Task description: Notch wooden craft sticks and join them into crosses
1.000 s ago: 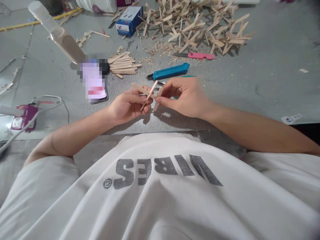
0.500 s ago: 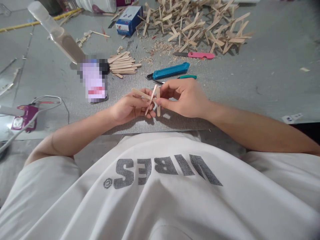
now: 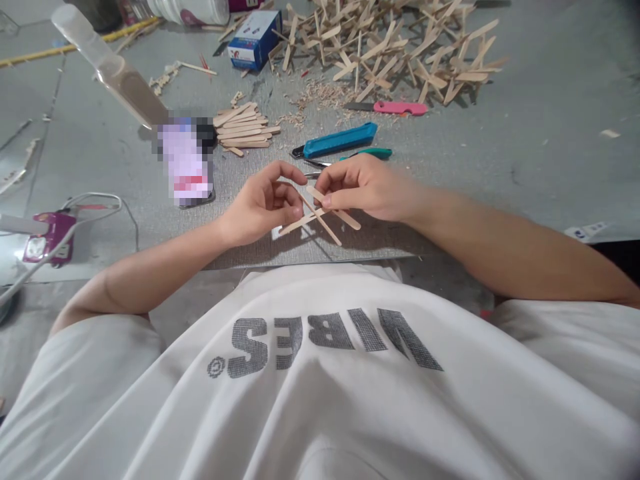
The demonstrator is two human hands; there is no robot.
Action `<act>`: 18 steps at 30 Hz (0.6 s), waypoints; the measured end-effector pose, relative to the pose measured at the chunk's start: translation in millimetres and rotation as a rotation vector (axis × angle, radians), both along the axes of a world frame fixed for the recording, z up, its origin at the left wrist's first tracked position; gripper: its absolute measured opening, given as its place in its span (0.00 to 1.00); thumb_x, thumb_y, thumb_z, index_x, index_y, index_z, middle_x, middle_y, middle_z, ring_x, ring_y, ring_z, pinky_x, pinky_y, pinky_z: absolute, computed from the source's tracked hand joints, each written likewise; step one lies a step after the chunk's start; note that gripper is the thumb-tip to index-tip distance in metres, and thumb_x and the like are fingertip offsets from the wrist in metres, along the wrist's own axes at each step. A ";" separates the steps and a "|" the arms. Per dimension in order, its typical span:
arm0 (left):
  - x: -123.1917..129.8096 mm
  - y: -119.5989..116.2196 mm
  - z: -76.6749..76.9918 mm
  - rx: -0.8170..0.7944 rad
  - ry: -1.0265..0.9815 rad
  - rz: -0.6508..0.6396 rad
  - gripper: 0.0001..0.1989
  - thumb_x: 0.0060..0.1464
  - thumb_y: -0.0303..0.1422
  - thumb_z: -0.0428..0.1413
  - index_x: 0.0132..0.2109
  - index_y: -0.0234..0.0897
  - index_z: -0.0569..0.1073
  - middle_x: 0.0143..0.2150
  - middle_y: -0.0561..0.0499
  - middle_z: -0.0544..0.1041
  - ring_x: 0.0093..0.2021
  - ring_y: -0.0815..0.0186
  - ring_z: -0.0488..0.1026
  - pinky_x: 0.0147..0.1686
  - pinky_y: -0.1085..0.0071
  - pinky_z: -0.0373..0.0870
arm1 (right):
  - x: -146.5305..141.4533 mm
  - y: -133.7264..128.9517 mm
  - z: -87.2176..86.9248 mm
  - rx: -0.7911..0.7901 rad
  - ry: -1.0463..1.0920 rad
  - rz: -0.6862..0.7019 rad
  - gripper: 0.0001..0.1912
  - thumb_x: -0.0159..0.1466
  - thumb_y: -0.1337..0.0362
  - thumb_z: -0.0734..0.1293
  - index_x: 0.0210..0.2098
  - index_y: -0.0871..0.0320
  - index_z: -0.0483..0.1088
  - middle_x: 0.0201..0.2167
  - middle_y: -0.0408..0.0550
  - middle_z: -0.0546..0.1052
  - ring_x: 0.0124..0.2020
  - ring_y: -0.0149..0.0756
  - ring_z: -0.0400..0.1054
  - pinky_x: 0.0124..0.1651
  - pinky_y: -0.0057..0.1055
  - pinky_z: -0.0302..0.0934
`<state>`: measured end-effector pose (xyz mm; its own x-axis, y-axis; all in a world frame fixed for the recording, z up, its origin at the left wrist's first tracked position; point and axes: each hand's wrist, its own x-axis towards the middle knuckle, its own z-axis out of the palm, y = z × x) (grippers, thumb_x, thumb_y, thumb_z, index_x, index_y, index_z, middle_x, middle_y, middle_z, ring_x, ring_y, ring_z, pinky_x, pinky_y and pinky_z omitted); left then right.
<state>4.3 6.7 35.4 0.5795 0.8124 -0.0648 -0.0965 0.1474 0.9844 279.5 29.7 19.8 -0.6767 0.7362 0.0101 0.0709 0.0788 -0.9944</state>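
Three crossed wooden sticks [image 3: 323,221] form a small piece between my hands, just above the table's front edge. My right hand [image 3: 367,188] pinches one of the flat sticks between thumb and fingers. My left hand [image 3: 267,203] is curled at the other side, thumb against fingers at the crossed sticks, its index finger raised. Behind my hands lie a blue cutter [image 3: 341,140] and a green-handled tool [image 3: 375,153]. A stack of loose flat sticks [image 3: 247,127] lies beyond my left hand.
A large heap of crossed-stick pieces [image 3: 390,50] fills the back, with wood shavings and a pink knife [image 3: 400,108] before it. A blue-white box [image 3: 255,39], a bottle [image 3: 113,70] and a phone [image 3: 187,163] stand or lie leftward. A purple socket block [image 3: 50,237] has cables.
The crossed sticks have turned and tilted between my hands. My left index finger has lifted, and my left hand has shifted its hold. My right hand still pinches the sticks.
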 end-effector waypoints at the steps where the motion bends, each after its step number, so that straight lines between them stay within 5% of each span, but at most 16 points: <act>1: 0.1 -0.3 -0.5 -0.023 0.015 -0.019 0.36 0.47 0.35 0.92 0.53 0.41 0.78 0.34 0.55 0.84 0.33 0.67 0.81 0.34 0.74 0.77 | -0.1 -0.3 -0.8 0.028 -0.002 0.005 0.10 0.68 0.55 0.88 0.39 0.48 0.88 0.27 0.38 0.84 0.22 0.34 0.71 0.25 0.33 0.67; 5: 0.6 -0.2 -4.5 -0.059 0.062 -0.090 0.37 0.45 0.41 0.94 0.49 0.40 0.78 0.36 0.53 0.87 0.35 0.64 0.86 0.36 0.72 0.83 | -2.1 -3.5 -1.0 0.081 -0.039 -0.007 0.10 0.68 0.55 0.88 0.40 0.49 0.87 0.30 0.39 0.84 0.27 0.36 0.73 0.30 0.35 0.70; 12: 3.3 -3.3 -4.5 -0.031 0.090 -0.101 0.31 0.51 0.47 0.93 0.38 0.37 0.82 0.30 0.51 0.84 0.28 0.68 0.82 0.31 0.73 0.79 | -8.1 -6.1 -1.3 0.040 -0.014 -0.085 0.22 0.66 0.45 0.92 0.37 0.48 0.83 0.25 0.39 0.81 0.22 0.36 0.72 0.26 0.37 0.70; 18: 4.5 -6.5 -1.4 -0.002 0.008 0.063 0.31 0.56 0.46 0.91 0.37 0.41 0.77 0.31 0.52 0.85 0.31 0.63 0.87 0.31 0.71 0.80 | -3.0 4.2 -12.5 0.041 0.146 -0.419 0.31 0.69 0.34 0.89 0.38 0.47 0.74 0.31 0.42 0.87 0.20 0.37 0.70 0.22 0.41 0.68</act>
